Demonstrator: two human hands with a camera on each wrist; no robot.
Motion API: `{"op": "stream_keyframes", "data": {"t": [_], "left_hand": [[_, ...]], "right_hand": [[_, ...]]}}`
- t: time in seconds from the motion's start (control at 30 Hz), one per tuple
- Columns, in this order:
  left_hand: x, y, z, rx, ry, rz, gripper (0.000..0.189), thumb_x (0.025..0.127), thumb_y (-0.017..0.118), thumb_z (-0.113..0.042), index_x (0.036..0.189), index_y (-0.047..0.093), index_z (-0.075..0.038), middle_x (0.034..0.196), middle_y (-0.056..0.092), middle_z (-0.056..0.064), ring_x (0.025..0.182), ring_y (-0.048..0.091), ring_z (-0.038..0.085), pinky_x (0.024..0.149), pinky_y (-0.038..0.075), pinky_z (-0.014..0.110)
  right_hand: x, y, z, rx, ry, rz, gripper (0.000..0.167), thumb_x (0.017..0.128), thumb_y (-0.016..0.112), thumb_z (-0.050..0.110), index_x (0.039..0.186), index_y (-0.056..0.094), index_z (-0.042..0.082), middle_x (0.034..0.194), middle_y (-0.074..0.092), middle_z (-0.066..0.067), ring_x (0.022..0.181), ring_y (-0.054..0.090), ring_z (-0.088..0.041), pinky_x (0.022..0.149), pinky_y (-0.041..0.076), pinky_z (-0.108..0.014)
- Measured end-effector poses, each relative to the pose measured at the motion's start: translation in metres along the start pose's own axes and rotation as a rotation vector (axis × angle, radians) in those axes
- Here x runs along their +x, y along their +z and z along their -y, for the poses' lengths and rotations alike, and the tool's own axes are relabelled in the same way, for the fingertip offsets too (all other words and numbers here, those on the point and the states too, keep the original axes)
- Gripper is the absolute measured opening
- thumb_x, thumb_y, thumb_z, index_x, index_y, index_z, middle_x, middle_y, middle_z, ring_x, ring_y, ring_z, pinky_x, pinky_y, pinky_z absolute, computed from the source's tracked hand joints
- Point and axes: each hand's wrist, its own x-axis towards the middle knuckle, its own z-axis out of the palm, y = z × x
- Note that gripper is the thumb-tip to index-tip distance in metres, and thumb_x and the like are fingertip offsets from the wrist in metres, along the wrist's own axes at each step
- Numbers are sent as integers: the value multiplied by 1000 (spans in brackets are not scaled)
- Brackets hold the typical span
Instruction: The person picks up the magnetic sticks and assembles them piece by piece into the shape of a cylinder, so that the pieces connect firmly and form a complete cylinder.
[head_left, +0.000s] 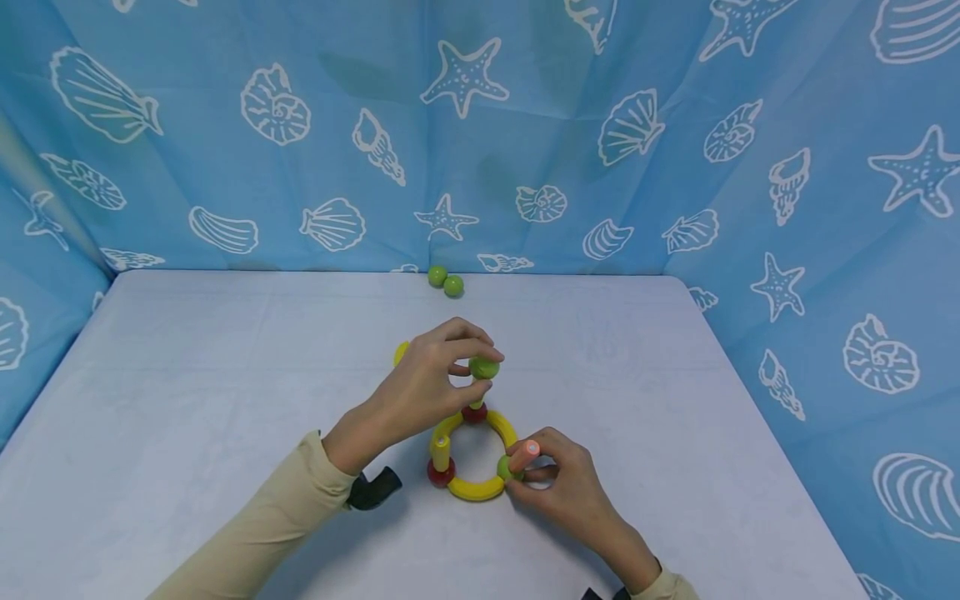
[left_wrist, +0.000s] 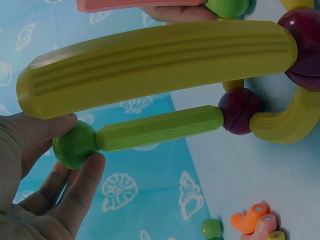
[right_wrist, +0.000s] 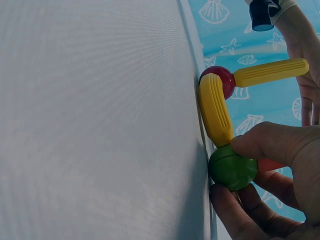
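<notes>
Yellow curved pieces form a ring [head_left: 474,492] on the table, joined by balls. My left hand [head_left: 431,379] pinches a green ball [head_left: 483,368] between thumb and fingers. That ball sits atop an upright green rod [left_wrist: 160,129], whose lower end meets a dark red ball [left_wrist: 241,111] at the ring's far side. At the ring's right, my right hand [head_left: 562,479] holds another green ball [right_wrist: 232,168] with its thumb and fingers; an orange-pink rod [head_left: 524,455] rises there beside the fingers. A yellow rod [head_left: 441,454] stands on the left red ball [head_left: 441,473], touched by neither hand.
Two loose green balls [head_left: 453,286] lie at the table's back edge. Partly hidden behind the left hand is a yellow piece [head_left: 401,352]; the left wrist view shows orange and pink pieces [left_wrist: 252,220] lying together. A blue shell-print cloth [head_left: 465,167] hangs behind the white table [head_left: 225,358].
</notes>
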Motion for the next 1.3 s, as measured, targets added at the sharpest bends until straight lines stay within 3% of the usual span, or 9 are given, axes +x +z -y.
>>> {"op": "stream_keyframes", "data": {"t": [0.27,0.93,1.3], "left_hand": [[0,1,0,4,1,2,25,84,79,-3,108,75,-8,113,61,2,103,61,14,79,57,24],[-1,0,2,19,4,-22,31,83,80,-5,113,73,-8,116,60,2,99,63,13,76,57,25],[-6,-6,0,65,-9,-42,36,82,82,-9,117,72,-11,122,59,1,108,60,13,79,57,27]], "right_hand": [[0,0,-2,6,-7,-1,28,69,82,-15,83,67,3,97,67,-15,88,67,-18,65,60,-41],[1,0,0,-8,22,5,27,70,82,-14,84,67,4,97,67,-14,87,68,-21,67,60,-42],[0,1,-1,-7,6,-3,29,70,82,-15,85,66,4,96,67,-14,87,67,-18,66,60,-41]]}}
